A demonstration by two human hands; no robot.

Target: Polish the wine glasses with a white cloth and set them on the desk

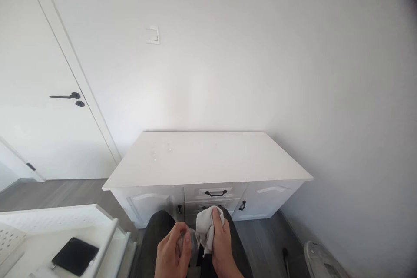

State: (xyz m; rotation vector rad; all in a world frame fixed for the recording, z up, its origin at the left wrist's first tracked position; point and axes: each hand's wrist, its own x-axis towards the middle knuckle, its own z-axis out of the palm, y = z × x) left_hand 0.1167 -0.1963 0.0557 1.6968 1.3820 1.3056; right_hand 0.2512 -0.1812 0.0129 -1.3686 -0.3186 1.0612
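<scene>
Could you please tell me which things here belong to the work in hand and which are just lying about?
In hand: left hand holding a small clear glass piece; right hand holding a white cloth.
Lying about: black flat case in the white trolley; white sideboard; door handle.

Looks like a room in a home. Shows a white cabinet (208, 158) with drawers against a plain wall (260, 52), a door (32, 130) and a light switch (153, 35).

White cloth (206, 222), clear glass (193, 239), white cabinet (208, 160), black drawer handle (215, 193).
</scene>
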